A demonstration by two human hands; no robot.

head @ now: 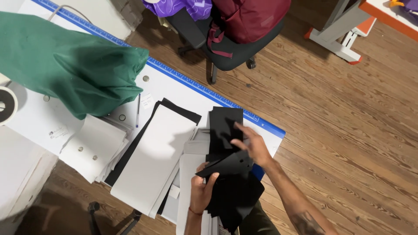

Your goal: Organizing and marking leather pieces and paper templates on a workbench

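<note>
My left hand (201,191) grips a stack of black fabric pieces (233,191) at the near edge of the white table (174,85), thumb on top. My right hand (251,143) reaches over the stack with fingers spread and touches a black rectangular piece (223,126) lying on the table. A thin black pointed piece (228,163) sticks out between both hands. Whether the right hand pinches any piece is hidden.
Long white and grey panels (154,156) lie over black ones left of my hands. A green cloth bundle (65,65) covers the table's left. A blue ruler strip (191,82) edges the table. An office chair with a maroon bag (244,26) stands on the wooden floor.
</note>
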